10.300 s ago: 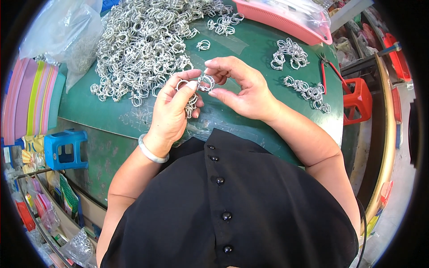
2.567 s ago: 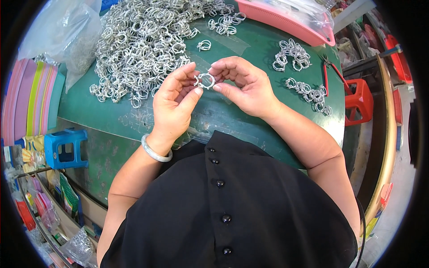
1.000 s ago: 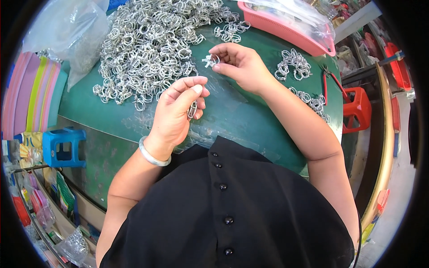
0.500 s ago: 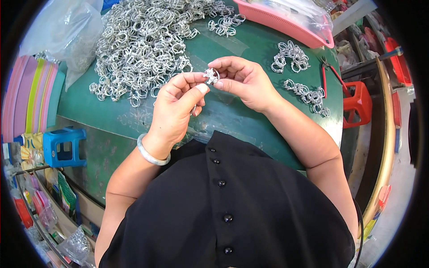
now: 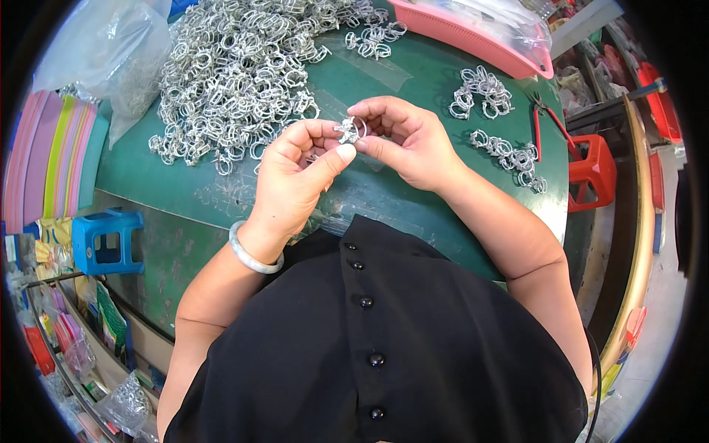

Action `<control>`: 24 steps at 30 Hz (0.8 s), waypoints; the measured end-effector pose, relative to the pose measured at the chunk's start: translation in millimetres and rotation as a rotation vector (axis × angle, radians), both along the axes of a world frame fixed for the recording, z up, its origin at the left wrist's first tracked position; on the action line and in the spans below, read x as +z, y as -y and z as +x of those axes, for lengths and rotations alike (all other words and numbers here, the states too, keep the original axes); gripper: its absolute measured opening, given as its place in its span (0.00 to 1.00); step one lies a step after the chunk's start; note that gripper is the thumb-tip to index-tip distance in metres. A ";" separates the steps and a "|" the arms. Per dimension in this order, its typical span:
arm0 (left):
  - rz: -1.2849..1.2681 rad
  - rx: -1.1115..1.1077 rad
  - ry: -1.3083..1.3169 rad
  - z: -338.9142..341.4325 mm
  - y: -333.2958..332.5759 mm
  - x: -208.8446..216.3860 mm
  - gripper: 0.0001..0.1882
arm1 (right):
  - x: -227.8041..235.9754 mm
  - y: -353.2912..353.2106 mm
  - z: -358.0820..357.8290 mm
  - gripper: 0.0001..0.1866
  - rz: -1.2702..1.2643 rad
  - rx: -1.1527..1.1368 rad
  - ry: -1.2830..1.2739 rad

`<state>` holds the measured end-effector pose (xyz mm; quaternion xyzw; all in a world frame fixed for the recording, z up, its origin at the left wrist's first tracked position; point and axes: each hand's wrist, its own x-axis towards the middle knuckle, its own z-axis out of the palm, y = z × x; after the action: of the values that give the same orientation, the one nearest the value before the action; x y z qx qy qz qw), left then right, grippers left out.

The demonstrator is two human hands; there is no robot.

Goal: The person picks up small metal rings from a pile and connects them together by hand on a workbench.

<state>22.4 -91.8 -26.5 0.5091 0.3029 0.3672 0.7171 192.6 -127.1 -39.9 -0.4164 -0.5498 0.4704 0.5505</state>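
So both hands are up close together over the table, pinching the same little silver metal ring (image 5: 349,131). The right hand (image 5: 413,148) has thumb and fingertips on its hoop side, and the left hand (image 5: 294,166) has its thumb and index finger right up against the knobbly side. Looks like another bit of metal tucked in the left's curled fingers, but it's mostly hidden so can't say what. There's a pale bangle (image 5: 255,251) on the left wrist.

Just past the left hand is a massive heap of silver rings (image 5: 236,81) on the green table (image 5: 413,214). A small bunch of rings (image 5: 375,40) sits off its right edge. Over to the right there's a clump of rings (image 5: 481,92) with a straggly row of rings (image 5: 509,156) below it, and red-handled pliers (image 5: 538,133) lying open just beside those.

Far edge: a pink plastic basket (image 5: 473,37) with clear plastic bags in it. Further out, a red stool (image 5: 594,173) on the right and a blue stool (image 5: 108,242) on the left.
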 end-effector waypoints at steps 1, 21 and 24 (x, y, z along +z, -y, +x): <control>0.007 -0.009 0.005 0.4 -0.3 -0.3 0.10 | -1.1 -0.3 -0.3 0.15 0.073 -0.039 0.085; -0.192 -0.026 0.035 -5.8 -6.7 -11.1 0.10 | -0.1 2.0 -1.0 0.15 0.111 -0.085 0.156; -0.197 -0.025 0.036 -5.9 -7.4 -11.4 0.11 | 7.0 3.9 0.5 0.14 -0.068 -0.025 0.145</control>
<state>16.6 -84.4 -37.9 0.4333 0.3185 0.3358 0.7733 193.1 -131.0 -32.9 -0.4747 -0.5665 0.4506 0.5007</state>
